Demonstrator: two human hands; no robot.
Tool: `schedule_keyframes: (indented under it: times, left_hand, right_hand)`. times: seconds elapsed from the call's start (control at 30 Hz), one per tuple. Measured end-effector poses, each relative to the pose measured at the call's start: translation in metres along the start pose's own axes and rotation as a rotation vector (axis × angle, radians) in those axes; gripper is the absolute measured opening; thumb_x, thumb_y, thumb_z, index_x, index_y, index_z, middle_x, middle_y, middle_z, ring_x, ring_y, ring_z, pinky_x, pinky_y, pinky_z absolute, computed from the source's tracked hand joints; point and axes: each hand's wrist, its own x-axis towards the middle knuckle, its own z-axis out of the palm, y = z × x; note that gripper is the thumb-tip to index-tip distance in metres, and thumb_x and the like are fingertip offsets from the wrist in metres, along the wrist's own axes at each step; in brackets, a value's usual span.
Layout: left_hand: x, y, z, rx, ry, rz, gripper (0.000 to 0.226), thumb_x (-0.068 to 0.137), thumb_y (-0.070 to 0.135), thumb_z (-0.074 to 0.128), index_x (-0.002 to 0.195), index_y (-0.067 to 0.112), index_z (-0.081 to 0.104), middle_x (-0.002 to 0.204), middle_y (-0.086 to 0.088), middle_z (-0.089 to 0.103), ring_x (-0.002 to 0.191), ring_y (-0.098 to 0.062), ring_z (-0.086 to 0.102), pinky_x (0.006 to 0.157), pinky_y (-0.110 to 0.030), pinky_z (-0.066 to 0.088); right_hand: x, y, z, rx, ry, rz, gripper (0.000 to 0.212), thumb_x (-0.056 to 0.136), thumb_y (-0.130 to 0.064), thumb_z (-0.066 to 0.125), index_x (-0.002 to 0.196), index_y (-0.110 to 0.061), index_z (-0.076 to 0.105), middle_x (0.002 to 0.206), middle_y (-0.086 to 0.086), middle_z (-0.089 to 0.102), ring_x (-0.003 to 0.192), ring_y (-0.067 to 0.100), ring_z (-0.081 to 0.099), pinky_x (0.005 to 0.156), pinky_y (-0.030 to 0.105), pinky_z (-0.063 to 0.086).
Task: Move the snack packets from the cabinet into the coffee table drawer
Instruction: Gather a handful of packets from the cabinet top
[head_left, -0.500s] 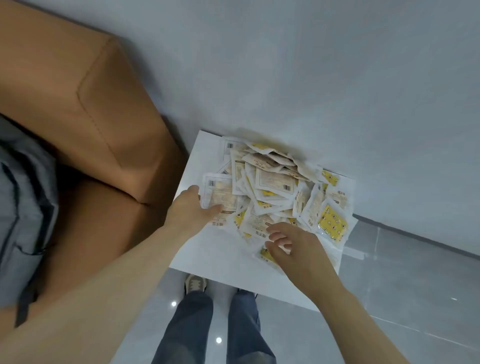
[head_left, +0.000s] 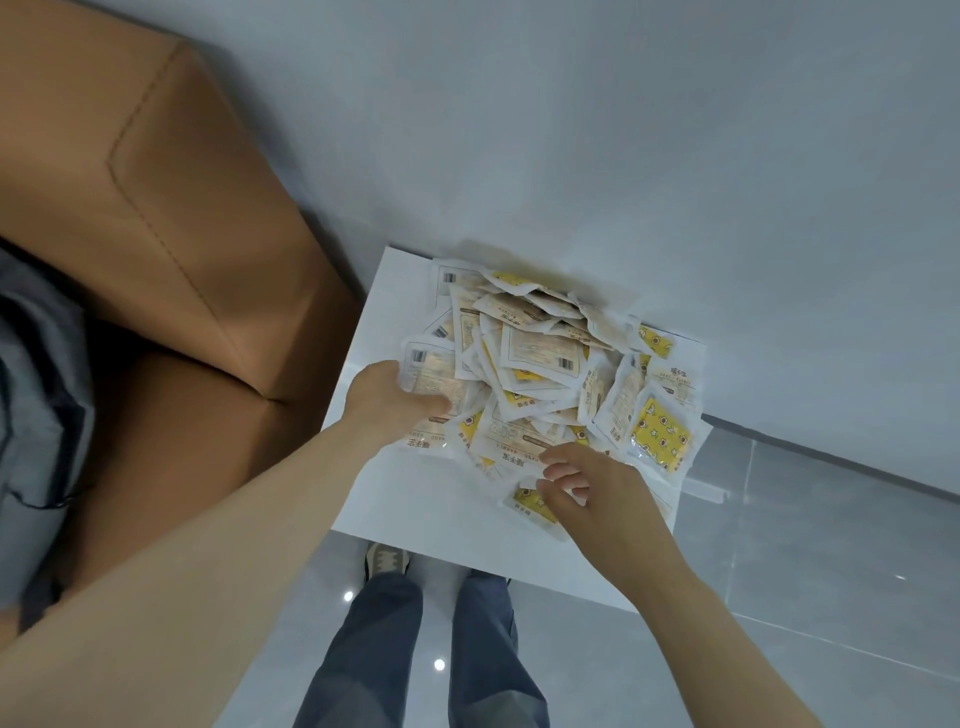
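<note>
Snack packets (head_left: 540, 364) lie heaped on the white cabinet top (head_left: 415, 499) by the wall (head_left: 623, 156). The left hand (head_left: 387, 402) grips some at the heap's left edge, thumb on top; the right hand (head_left: 587, 488) curls over the nearest ones, hold unclear. Gathering looks underway; next both must close on a bundle and lift.

Short rows of bold Chinese characters (head_left: 681, 373) are showing on several snack packets (head_left: 540, 353) heaped on the white cabinet top (head_left: 415, 499). One row is sitting near the right edge, above the yellow star-printed packet (head_left: 660, 431), and two are lying upside down along the heap's near side. All are blurring too much to read. Barcodes (head_left: 418, 356) are showing on packets toward the left edge, their digits too small to make out.
</note>
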Motion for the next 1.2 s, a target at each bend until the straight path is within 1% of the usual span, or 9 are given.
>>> schedule_keyframes:
  times: [0.1, 0.2, 0.33, 0.47, 0.63, 0.83, 1.0, 1.13, 1.2]
  left_hand:
    - [-0.007, -0.003, -0.003, -0.073, -0.027, 0.006, 0.027, 0.074, 0.02, 0.076, 0.099, 0.02, 0.067, 0.095, 0.005, 0.069, 0.084, -0.011, 0.064, 0.06, -0.017, 0.045]
    - [-0.014, -0.009, -0.007, -0.075, -0.033, 0.012, 0.025, 0.077, 0.018, 0.074, 0.1, 0.019, 0.065, 0.093, 0.006, 0.067, 0.082, -0.008, 0.062, 0.062, -0.017, 0.045]
    - [-0.019, -0.022, -0.016, -0.06, -0.042, -0.019, 0.03, 0.074, 0.019, 0.075, 0.102, 0.019, 0.064, 0.096, 0.007, 0.068, 0.089, -0.014, 0.065, 0.076, -0.03, 0.054]
    - [-0.028, -0.037, -0.029, -0.077, -0.068, -0.046, 0.022, 0.075, 0.015, 0.074, 0.097, 0.016, 0.069, 0.093, 0.002, 0.072, 0.088, -0.018, 0.068, 0.075, -0.033, 0.055]
    - [-0.042, -0.049, -0.038, -0.086, -0.068, -0.038, 0.017, 0.073, 0.013, 0.076, 0.09, 0.015, 0.073, 0.09, -0.003, 0.074, 0.089, -0.025, 0.069, 0.08, -0.04, 0.056]
    - [-0.06, -0.051, -0.052, -0.094, -0.027, -0.01, 0.022, 0.076, 0.011, 0.073, 0.097, 0.013, 0.068, 0.093, -0.001, 0.073, 0.089, -0.022, 0.069, 0.075, -0.035, 0.055]
    - [-0.07, -0.05, -0.061, -0.148, -0.036, 0.006, 0.026, 0.077, 0.007, 0.072, 0.1, 0.017, 0.067, 0.094, 0.005, 0.072, 0.088, -0.014, 0.068, 0.066, -0.021, 0.051]
    - [-0.075, -0.051, -0.072, -0.197, -0.021, 0.01, 0.027, 0.077, 0.007, 0.071, 0.102, 0.019, 0.067, 0.095, 0.007, 0.072, 0.087, -0.011, 0.068, 0.067, -0.022, 0.05]
    - [-0.075, -0.052, -0.077, -0.18, -0.009, 0.012, 0.027, 0.077, 0.009, 0.072, 0.101, 0.02, 0.066, 0.094, 0.008, 0.071, 0.086, -0.01, 0.068, 0.066, -0.022, 0.049]
  right_hand:
    - [-0.002, 0.003, 0.0, 0.003, 0.0, 0.013, 0.022, 0.088, -0.029, 0.062, 0.109, -0.028, 0.063, 0.096, -0.014, 0.066, 0.09, 0.0, 0.061, 0.087, 0.026, 0.053]
    - [-0.004, 0.005, 0.001, 0.006, 0.002, 0.025, 0.022, 0.088, -0.028, 0.063, 0.11, -0.027, 0.063, 0.096, -0.014, 0.066, 0.09, 0.002, 0.061, 0.087, 0.026, 0.053]
    - [-0.005, 0.005, 0.002, 0.021, 0.006, 0.03, 0.022, 0.088, -0.027, 0.063, 0.11, -0.027, 0.063, 0.096, -0.013, 0.066, 0.09, 0.002, 0.061, 0.087, 0.025, 0.052]
    - [-0.008, 0.003, 0.004, 0.032, 0.014, 0.026, 0.021, 0.088, -0.026, 0.063, 0.109, -0.026, 0.064, 0.094, -0.013, 0.066, 0.089, 0.002, 0.061, 0.086, 0.025, 0.052]
    - [-0.013, 0.0, 0.011, 0.032, 0.01, 0.035, 0.02, 0.089, -0.024, 0.061, 0.108, -0.025, 0.064, 0.091, -0.015, 0.065, 0.088, 0.001, 0.061, 0.085, 0.022, 0.051]
    - [-0.019, -0.009, 0.018, 0.042, 0.007, 0.045, 0.02, 0.089, -0.023, 0.059, 0.108, -0.025, 0.064, 0.091, -0.015, 0.066, 0.088, 0.001, 0.061, 0.084, 0.02, 0.051]
    - [-0.019, -0.018, 0.025, 0.043, 0.008, 0.035, 0.018, 0.088, -0.024, 0.06, 0.106, -0.025, 0.064, 0.091, -0.013, 0.066, 0.087, 0.002, 0.061, 0.085, 0.024, 0.052]
    - [-0.017, -0.023, 0.031, 0.052, 0.003, 0.025, 0.019, 0.088, -0.023, 0.062, 0.107, -0.023, 0.063, 0.093, -0.009, 0.066, 0.088, 0.003, 0.06, 0.079, 0.015, 0.047]
    - [-0.016, -0.026, 0.033, 0.048, -0.003, 0.029, 0.021, 0.089, -0.023, 0.062, 0.109, -0.021, 0.062, 0.095, -0.007, 0.065, 0.089, 0.005, 0.059, 0.08, 0.017, 0.047]
